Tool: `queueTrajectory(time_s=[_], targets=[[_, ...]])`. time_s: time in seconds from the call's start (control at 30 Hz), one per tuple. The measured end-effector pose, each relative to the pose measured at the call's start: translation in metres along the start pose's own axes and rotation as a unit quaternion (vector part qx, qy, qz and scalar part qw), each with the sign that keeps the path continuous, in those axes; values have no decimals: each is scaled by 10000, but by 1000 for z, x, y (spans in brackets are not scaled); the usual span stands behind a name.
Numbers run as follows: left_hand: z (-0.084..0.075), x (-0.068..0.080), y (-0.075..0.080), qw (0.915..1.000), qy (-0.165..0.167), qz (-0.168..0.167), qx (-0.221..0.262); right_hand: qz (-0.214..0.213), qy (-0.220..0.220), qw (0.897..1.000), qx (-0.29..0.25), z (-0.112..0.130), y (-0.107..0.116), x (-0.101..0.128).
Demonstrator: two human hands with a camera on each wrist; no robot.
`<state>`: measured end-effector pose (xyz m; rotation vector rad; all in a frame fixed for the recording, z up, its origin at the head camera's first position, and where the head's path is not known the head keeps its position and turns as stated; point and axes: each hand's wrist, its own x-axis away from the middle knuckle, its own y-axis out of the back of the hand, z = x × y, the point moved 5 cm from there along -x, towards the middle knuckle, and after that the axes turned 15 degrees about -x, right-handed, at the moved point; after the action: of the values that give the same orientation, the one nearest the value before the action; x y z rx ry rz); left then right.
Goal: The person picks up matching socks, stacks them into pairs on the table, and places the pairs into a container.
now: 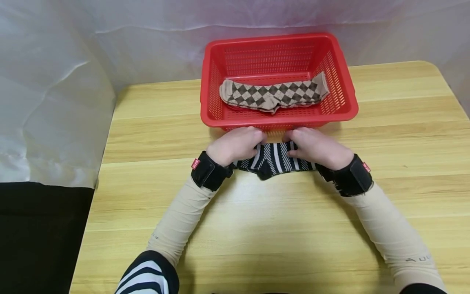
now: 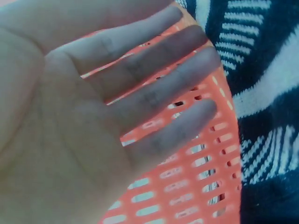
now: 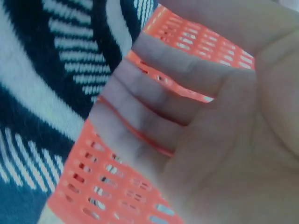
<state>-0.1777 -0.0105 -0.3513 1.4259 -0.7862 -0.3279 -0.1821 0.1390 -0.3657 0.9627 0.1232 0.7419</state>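
A black-and-white striped sock lies flat on the wooden table, just in front of a red plastic basket. My left hand rests on the sock's left end and my right hand on its right end. In the left wrist view the left hand shows straight, spread fingers before the basket wall, with the sock beside them. In the right wrist view the right hand has loosely bent fingers holding nothing, next to the sock and basket wall.
A tan and brown argyle sock lies inside the basket. A white sheet hangs behind and to the left of the table. The table's left edge drops to a dark floor.
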Motion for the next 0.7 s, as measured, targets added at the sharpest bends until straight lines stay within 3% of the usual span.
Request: queueTrajectory(time_s=[0.37, 0.7], targets=[[0, -4, -5, 9998, 14, -72, -172, -109, 486, 9987, 147, 7, -8, -6], [10, -5, -11, 9990, 306, 336, -17, 37, 391, 9992, 115, 5, -11, -9]])
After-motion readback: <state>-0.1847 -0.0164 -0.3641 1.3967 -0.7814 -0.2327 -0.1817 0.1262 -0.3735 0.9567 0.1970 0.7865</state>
